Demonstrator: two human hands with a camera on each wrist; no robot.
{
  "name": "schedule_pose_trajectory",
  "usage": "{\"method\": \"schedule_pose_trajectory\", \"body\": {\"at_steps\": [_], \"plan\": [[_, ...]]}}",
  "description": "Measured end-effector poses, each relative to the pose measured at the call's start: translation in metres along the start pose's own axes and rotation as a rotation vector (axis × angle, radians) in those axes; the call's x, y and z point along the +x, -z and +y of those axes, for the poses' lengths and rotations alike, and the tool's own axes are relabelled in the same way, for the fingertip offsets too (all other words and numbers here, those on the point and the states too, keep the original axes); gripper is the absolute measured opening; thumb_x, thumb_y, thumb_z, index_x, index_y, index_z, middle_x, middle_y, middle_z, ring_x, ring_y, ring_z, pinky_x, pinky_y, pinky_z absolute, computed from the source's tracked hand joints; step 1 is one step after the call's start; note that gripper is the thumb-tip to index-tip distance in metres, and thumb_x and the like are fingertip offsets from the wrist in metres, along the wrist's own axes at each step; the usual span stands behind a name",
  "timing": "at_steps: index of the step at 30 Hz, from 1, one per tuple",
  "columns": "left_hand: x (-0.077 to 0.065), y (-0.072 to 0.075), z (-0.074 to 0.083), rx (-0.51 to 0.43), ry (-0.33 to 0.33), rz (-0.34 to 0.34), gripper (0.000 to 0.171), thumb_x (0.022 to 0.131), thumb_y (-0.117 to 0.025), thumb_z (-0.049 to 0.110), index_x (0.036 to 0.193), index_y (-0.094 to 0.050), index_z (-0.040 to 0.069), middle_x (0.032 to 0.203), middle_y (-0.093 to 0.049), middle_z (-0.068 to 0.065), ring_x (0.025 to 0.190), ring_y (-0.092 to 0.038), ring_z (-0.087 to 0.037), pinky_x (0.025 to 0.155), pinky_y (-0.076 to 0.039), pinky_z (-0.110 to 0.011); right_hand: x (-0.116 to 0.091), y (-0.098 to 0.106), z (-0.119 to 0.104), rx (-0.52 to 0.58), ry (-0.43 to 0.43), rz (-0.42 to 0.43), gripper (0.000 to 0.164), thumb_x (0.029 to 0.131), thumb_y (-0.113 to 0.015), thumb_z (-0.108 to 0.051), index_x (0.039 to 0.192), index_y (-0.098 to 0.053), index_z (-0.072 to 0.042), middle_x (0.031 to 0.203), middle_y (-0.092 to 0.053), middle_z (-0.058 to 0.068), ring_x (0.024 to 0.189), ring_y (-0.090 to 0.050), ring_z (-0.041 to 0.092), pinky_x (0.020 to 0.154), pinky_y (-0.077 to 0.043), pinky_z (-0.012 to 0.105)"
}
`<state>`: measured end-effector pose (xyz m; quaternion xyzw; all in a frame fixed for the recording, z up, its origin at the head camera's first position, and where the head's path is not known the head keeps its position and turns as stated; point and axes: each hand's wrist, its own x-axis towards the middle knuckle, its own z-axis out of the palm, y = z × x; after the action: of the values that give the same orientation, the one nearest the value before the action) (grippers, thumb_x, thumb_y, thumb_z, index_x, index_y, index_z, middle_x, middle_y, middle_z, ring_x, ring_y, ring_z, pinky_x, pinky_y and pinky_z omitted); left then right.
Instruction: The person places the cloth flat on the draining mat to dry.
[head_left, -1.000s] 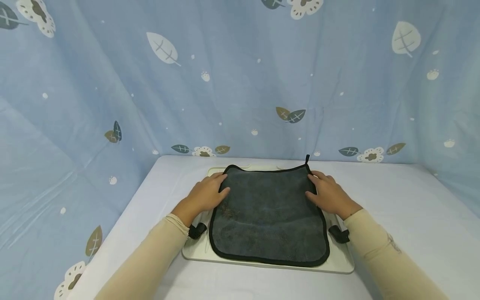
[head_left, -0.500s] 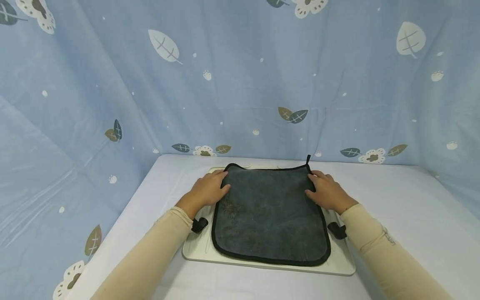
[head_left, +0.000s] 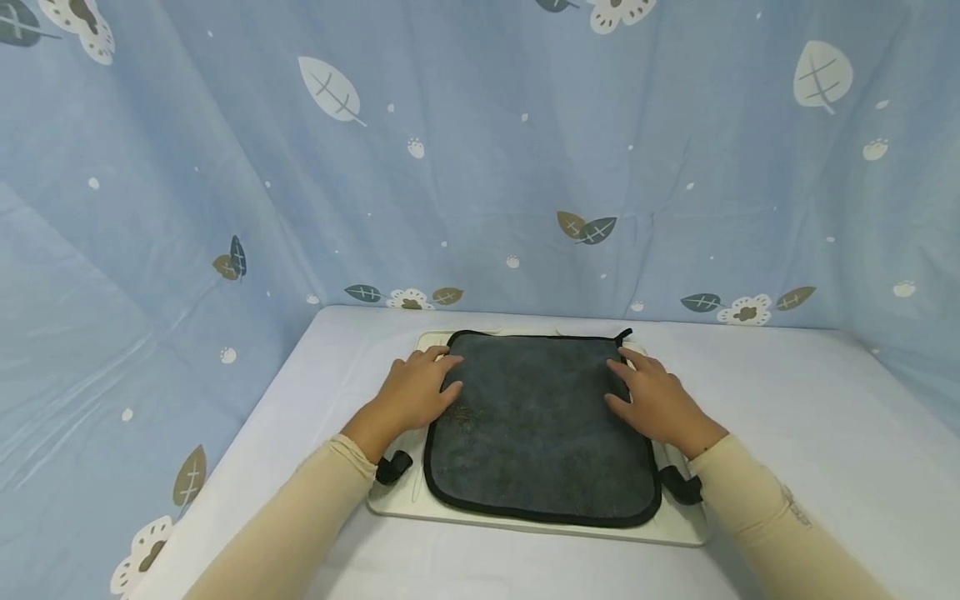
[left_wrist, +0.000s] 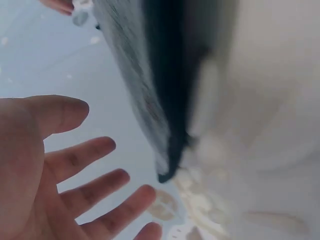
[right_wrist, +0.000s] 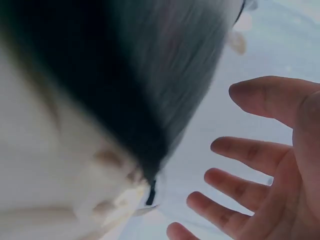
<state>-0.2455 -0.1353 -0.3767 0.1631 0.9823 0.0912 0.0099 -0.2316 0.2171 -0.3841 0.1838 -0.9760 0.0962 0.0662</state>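
Observation:
A dark grey cloth [head_left: 543, 429] with black edging lies flat over a cream board [head_left: 390, 500], its small black loop at the far right corner. My left hand [head_left: 412, 392] hovers over the cloth's left edge with fingers spread. Over the right edge, my right hand [head_left: 660, 400] is spread likewise. In the left wrist view, the left hand's fingers [left_wrist: 95, 200] are apart from the cloth [left_wrist: 135, 75], holding nothing. The right wrist view shows the right hand's fingers [right_wrist: 250, 185] also clear of the cloth [right_wrist: 170, 65].
White cloth [head_left: 810, 392] covers the table under the board. A blue curtain [head_left: 480, 167] with leaf and flower prints hangs behind and at the sides. Dark wrist camera mounts [head_left: 393, 467] sit below the wrists.
Both hands have let go of the cloth's far corners and lifted off with fingers spreading. The far edge has dropped flat onto the board, and the corner loop now leans right.

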Motion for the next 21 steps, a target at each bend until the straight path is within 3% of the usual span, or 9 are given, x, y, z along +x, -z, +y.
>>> {"method": "schedule_pose_trajectory", "body": {"at_steps": [4, 7, 14, 21], "plan": [[-0.020, 0.001, 0.011, -0.010, -0.083, 0.044, 0.048, 0.102, -0.056, 0.039, 0.146, -0.053, 0.019, 0.153, -0.047, -0.009, 0.135, -0.050, -0.035, 0.102, -0.042, -0.061, -0.020, 0.006, -0.017, 0.024, 0.088, 0.059, 0.055, 0.092, -0.072, -0.022, 0.138, -0.057, 0.002, 0.146, -0.046, 0.031, 0.130, -0.050, 0.051, 0.092, -0.046, 0.068], [-0.036, 0.004, 0.022, -0.065, -0.157, 0.039, 0.047, 0.101, -0.058, 0.038, 0.144, -0.055, 0.018, 0.151, -0.049, -0.008, 0.134, -0.052, -0.034, 0.104, -0.042, -0.060, -0.033, 0.012, -0.028, 0.030, 0.137, 0.075, 0.054, 0.090, -0.074, -0.022, 0.138, -0.058, -0.001, 0.144, -0.050, 0.029, 0.127, -0.053, 0.048, 0.092, -0.047, 0.066], [-0.064, 0.005, 0.044, -0.159, -0.380, -0.179, 0.049, 0.103, -0.051, 0.047, 0.147, -0.050, 0.025, 0.156, -0.044, 0.001, 0.144, -0.042, -0.023, 0.116, -0.033, -0.055, -0.059, 0.016, -0.047, 0.029, 0.199, 0.015, 0.057, 0.089, -0.076, -0.028, 0.140, -0.058, -0.009, 0.143, -0.053, 0.022, 0.126, -0.057, 0.042, 0.093, -0.048, 0.063], [-0.081, 0.008, 0.058, -0.139, -0.425, -0.267, 0.045, 0.102, -0.056, 0.044, 0.145, -0.052, 0.031, 0.152, -0.048, 0.007, 0.141, -0.045, -0.019, 0.113, -0.038, -0.052, -0.073, 0.020, -0.063, 0.143, 0.231, -0.132, 0.056, 0.093, -0.071, -0.030, 0.144, -0.055, -0.015, 0.144, -0.054, 0.012, 0.129, -0.056, 0.035, 0.098, -0.048, 0.058]]}}
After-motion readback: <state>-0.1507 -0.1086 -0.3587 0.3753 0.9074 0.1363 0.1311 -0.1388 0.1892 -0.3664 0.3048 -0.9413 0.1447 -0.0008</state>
